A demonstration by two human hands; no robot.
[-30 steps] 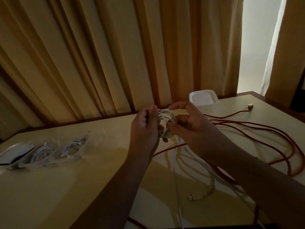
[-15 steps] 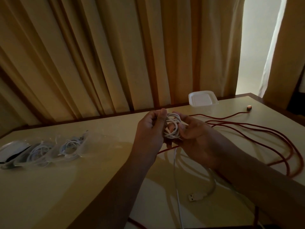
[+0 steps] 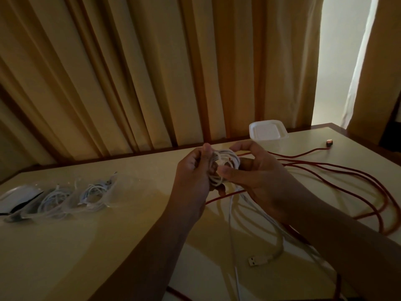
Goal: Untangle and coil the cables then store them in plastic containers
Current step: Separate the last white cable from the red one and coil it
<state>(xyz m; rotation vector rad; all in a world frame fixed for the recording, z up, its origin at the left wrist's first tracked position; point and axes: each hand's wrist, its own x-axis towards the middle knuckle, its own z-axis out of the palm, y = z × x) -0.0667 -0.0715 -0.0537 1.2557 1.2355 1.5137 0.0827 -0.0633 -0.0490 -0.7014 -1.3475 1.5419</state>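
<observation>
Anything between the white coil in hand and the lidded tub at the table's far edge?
Nothing lies between the white cable coil and the clear plastic tub, but its white lid is on. The red cable lies rightward.

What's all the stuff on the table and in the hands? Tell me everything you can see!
White cable coil: one, white, held between both hands above the table; its loose tail with a USB plug lies on the table.
Long red cable: one, red, looped loosely on the table's right side.
White-lidded plastic container: one, white lid, back edge of the table.
Clear plastic containers: at least two, see-through, left side, holding coiled white cables.
Cream table: one, cream, under everything.
Tan curtains: tan, behind the table.
Left hand: one, grips the coil.
Right hand: one, pinches the coil.
</observation>
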